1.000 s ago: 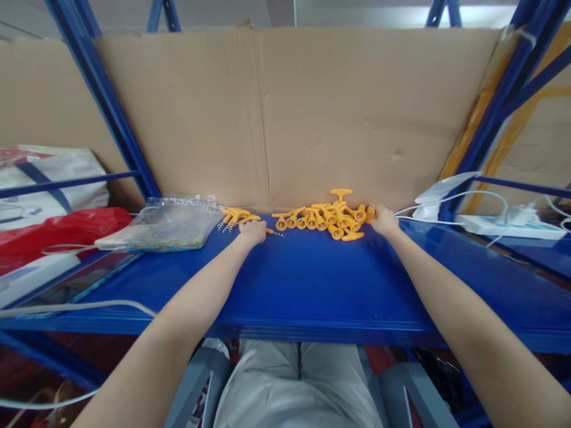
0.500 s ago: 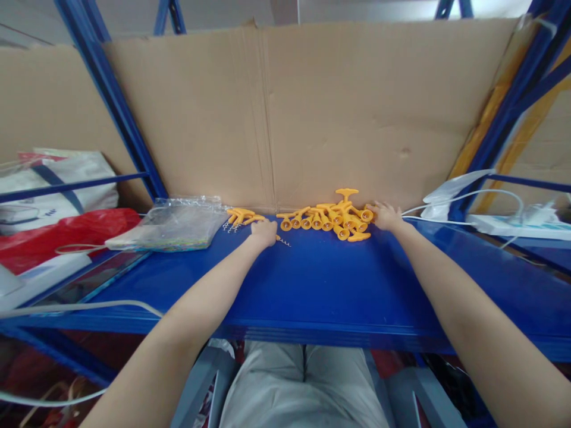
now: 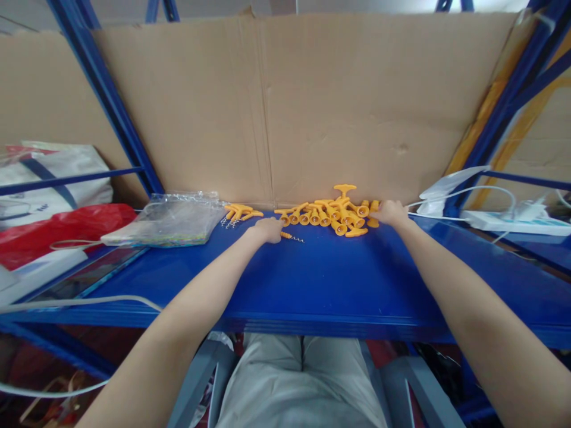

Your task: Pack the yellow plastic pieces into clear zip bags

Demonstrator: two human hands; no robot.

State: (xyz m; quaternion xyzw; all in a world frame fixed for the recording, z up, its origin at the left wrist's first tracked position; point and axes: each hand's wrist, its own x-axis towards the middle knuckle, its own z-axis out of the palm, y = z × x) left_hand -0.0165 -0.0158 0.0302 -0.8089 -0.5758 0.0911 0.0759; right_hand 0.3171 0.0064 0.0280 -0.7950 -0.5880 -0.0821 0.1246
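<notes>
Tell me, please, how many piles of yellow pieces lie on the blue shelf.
2: the smaller pile, with metal spirals, lies just right of the clear plastic packaging; the larger pile lies between the left hand and the right hand. The hands may hide more.

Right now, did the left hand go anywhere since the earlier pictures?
Yes, the left hand moved right, farther from the clear plastic bag on the blue shelf.

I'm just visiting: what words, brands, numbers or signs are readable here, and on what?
None can be read.
White bag: small dark marks, too blurred to read.
Yellow pieces: no lettering visible at this size.
Cardboard panel: no writing visible.
</notes>
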